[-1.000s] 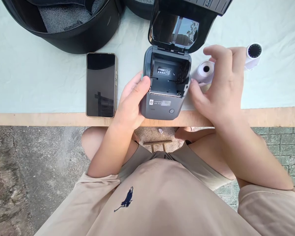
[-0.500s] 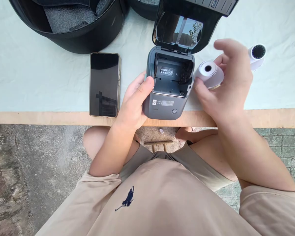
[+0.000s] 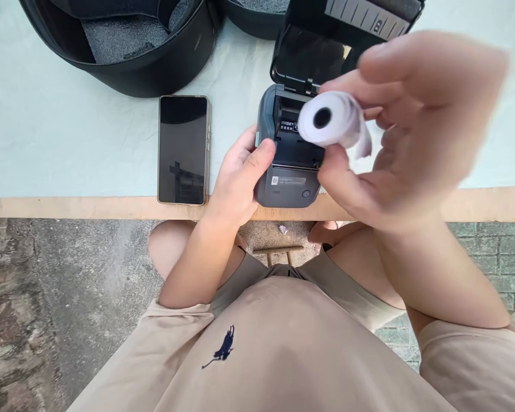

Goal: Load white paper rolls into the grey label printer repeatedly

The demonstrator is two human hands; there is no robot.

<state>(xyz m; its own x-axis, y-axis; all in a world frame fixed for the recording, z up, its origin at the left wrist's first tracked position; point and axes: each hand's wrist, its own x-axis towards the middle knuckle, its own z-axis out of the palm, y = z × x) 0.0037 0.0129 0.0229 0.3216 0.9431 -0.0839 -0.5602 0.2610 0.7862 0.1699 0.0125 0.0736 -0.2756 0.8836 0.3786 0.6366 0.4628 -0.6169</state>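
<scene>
The right hand (image 3: 429,131) pinches the roll (image 3: 337,123) between thumb and fingers, over the right part of the printer (image 3: 290,155), partly hiding its bay. The left hand (image 3: 242,177) clasps the printer's left wall, thumb at the rim; the lid (image 3: 311,64) stands open at the printer's far end. The roll looks light and slightly soft, its loose tail likely to unwind or crease, so its outer curve seems the safest hold. The printer seems stiff and smooth, best gripped by its side walls.
</scene>
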